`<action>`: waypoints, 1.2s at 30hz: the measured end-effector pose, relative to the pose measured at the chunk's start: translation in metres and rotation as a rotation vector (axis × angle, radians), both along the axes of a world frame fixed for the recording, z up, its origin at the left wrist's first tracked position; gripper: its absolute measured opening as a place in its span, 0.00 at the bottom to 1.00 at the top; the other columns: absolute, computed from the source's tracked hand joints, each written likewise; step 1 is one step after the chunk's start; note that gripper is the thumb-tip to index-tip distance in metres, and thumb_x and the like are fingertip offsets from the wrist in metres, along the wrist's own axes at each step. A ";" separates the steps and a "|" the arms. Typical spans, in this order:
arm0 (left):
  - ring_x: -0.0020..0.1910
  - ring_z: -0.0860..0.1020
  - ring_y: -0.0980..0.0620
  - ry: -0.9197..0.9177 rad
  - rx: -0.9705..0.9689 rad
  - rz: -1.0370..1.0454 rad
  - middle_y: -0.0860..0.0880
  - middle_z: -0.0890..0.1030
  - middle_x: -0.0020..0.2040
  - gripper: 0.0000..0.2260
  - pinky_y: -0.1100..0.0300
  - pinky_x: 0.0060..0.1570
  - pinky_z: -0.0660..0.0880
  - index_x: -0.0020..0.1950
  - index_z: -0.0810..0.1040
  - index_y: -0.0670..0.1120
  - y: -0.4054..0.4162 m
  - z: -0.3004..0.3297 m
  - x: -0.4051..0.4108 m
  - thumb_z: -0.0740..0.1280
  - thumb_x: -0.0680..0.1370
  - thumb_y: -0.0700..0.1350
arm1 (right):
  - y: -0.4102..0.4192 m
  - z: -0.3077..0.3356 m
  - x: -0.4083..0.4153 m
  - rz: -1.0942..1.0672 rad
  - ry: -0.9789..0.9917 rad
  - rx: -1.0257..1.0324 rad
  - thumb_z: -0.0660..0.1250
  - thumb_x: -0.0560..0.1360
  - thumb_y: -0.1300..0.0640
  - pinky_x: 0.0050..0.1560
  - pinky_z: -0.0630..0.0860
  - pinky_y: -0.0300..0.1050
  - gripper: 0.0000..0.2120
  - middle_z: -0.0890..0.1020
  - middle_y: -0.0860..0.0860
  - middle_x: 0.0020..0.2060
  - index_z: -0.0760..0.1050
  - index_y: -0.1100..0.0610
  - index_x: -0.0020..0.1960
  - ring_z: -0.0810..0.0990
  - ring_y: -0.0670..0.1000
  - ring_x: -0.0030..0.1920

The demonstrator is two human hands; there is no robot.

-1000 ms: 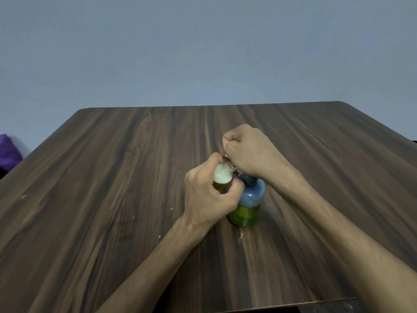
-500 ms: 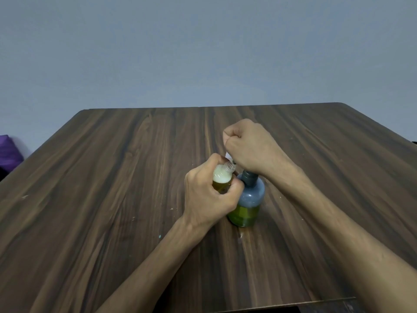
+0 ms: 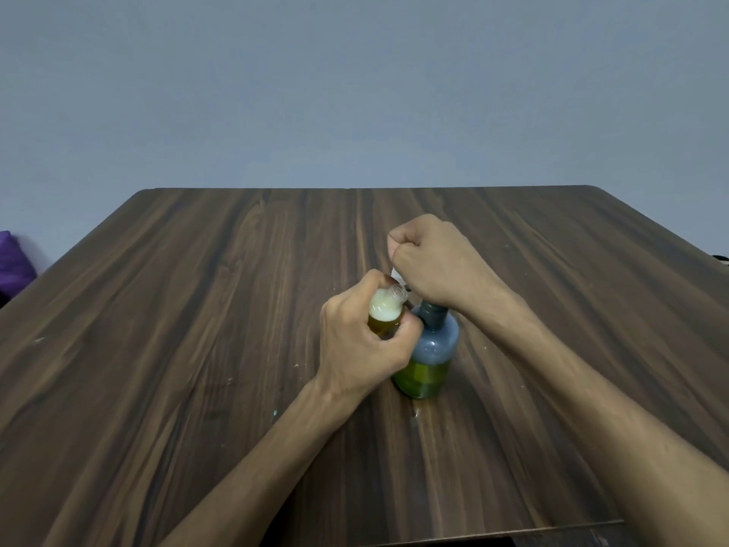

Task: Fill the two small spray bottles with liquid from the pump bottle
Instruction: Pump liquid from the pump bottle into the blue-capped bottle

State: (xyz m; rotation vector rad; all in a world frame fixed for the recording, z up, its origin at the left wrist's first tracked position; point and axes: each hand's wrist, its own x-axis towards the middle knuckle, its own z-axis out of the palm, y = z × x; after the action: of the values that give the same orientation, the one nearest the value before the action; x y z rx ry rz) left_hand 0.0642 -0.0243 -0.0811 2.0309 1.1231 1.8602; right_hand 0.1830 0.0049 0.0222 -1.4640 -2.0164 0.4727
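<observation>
We see the pump bottle (image 3: pixel 428 361) standing upright on the dark wood-grain bench (image 3: pixel 197 349), a little right of the middle. Its lower part holds green liquid, and the upper part looks grey-blue, with a dark collar at the neck. The right hand (image 3: pixel 438 262) sits over the top of it as a fist, fingers curled down around the pump head; only a small pale bit of that head shows at the edge of the fist, so we cannot make out its shape.

The left hand (image 3: pixel 355 349) grips one small spray bottle (image 3: pixel 384 313) just beside the pump bottle, on its left. The fingers wrap its body, and the thumb lies across the front. The small bottle is open at the top and tilted, its mouth leaning toward the pump's nozzle. Inside we see amber-yellow liquid with a layer of white foam above it, reaching up near the neck.

A purple object (image 3: pixel 12 262) shows at the far left edge, beyond the bench. A plain grey wall (image 3: pixel 355 92) stands behind.
</observation>
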 end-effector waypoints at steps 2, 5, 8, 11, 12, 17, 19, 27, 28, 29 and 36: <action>0.31 0.79 0.53 0.002 0.006 0.001 0.51 0.81 0.34 0.08 0.53 0.30 0.75 0.41 0.78 0.41 -0.001 0.000 0.000 0.71 0.72 0.45 | 0.001 0.003 0.001 0.011 0.021 0.040 0.56 0.71 0.64 0.31 0.67 0.49 0.13 0.65 0.47 0.23 0.63 0.55 0.29 0.66 0.49 0.29; 0.30 0.77 0.58 -0.007 -0.006 0.003 0.57 0.78 0.33 0.07 0.64 0.31 0.71 0.40 0.74 0.45 0.000 0.001 0.001 0.71 0.72 0.46 | 0.001 -0.004 -0.001 -0.011 -0.034 -0.006 0.57 0.72 0.63 0.31 0.69 0.49 0.15 0.67 0.46 0.22 0.65 0.54 0.28 0.68 0.49 0.28; 0.31 0.76 0.60 -0.006 -0.010 0.002 0.58 0.77 0.34 0.08 0.68 0.32 0.70 0.41 0.73 0.47 0.000 0.000 0.000 0.71 0.72 0.46 | -0.001 -0.004 -0.002 0.000 -0.039 -0.033 0.58 0.72 0.64 0.31 0.69 0.48 0.15 0.68 0.45 0.21 0.66 0.54 0.28 0.68 0.49 0.28; 0.31 0.79 0.54 0.003 -0.002 -0.014 0.52 0.80 0.34 0.08 0.62 0.32 0.74 0.41 0.77 0.41 0.000 -0.001 0.000 0.71 0.73 0.46 | 0.001 0.001 0.001 0.013 0.040 0.017 0.57 0.72 0.65 0.31 0.67 0.47 0.14 0.66 0.45 0.22 0.65 0.55 0.28 0.67 0.49 0.28; 0.31 0.79 0.54 0.005 -0.003 -0.014 0.52 0.80 0.34 0.08 0.63 0.32 0.74 0.42 0.77 0.41 0.000 -0.001 0.000 0.71 0.73 0.46 | 0.001 0.001 0.000 0.012 0.038 0.018 0.57 0.72 0.65 0.31 0.67 0.47 0.14 0.66 0.45 0.22 0.65 0.55 0.28 0.67 0.49 0.28; 0.29 0.77 0.54 -0.006 -0.011 0.017 0.52 0.78 0.32 0.09 0.60 0.29 0.72 0.40 0.75 0.42 0.001 -0.002 0.000 0.71 0.72 0.46 | 0.000 -0.005 -0.001 0.006 -0.029 -0.037 0.57 0.73 0.63 0.32 0.70 0.50 0.15 0.69 0.46 0.22 0.66 0.54 0.29 0.70 0.49 0.29; 0.30 0.79 0.53 -0.003 -0.005 -0.001 0.51 0.80 0.33 0.09 0.54 0.30 0.75 0.41 0.77 0.41 0.000 -0.002 0.000 0.71 0.72 0.46 | 0.000 -0.001 0.000 0.004 0.035 0.017 0.57 0.72 0.65 0.30 0.67 0.48 0.15 0.66 0.44 0.21 0.65 0.54 0.28 0.67 0.48 0.28; 0.30 0.78 0.53 -0.008 -0.019 0.017 0.51 0.79 0.33 0.09 0.52 0.29 0.74 0.41 0.76 0.41 0.001 -0.002 0.001 0.72 0.72 0.46 | 0.000 -0.004 -0.001 -0.001 -0.014 0.000 0.57 0.72 0.64 0.31 0.67 0.47 0.13 0.68 0.47 0.24 0.66 0.55 0.29 0.67 0.49 0.29; 0.30 0.78 0.53 -0.006 -0.016 0.012 0.51 0.79 0.33 0.09 0.53 0.29 0.74 0.41 0.77 0.41 0.001 -0.002 0.001 0.72 0.72 0.46 | 0.000 -0.002 0.000 -0.003 0.015 0.020 0.57 0.72 0.65 0.31 0.67 0.47 0.13 0.67 0.47 0.24 0.65 0.55 0.29 0.67 0.49 0.29; 0.30 0.78 0.53 -0.005 -0.012 0.005 0.51 0.79 0.33 0.09 0.54 0.30 0.74 0.41 0.77 0.41 0.000 -0.001 0.001 0.72 0.72 0.46 | 0.000 -0.001 0.001 -0.006 0.033 0.035 0.56 0.72 0.65 0.31 0.67 0.47 0.14 0.67 0.47 0.23 0.65 0.55 0.29 0.67 0.49 0.29; 0.30 0.77 0.54 -0.002 -0.017 0.014 0.51 0.79 0.33 0.10 0.62 0.30 0.72 0.41 0.76 0.40 0.000 -0.001 0.001 0.71 0.72 0.46 | 0.001 -0.003 -0.002 -0.002 -0.065 -0.025 0.57 0.73 0.63 0.31 0.69 0.48 0.14 0.68 0.47 0.23 0.66 0.55 0.29 0.68 0.49 0.29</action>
State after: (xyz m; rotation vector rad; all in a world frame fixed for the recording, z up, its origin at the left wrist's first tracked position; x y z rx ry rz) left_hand 0.0652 -0.0241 -0.0825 2.0167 1.1511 1.8525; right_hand 0.1812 0.0064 0.0194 -1.5143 -2.0655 0.4564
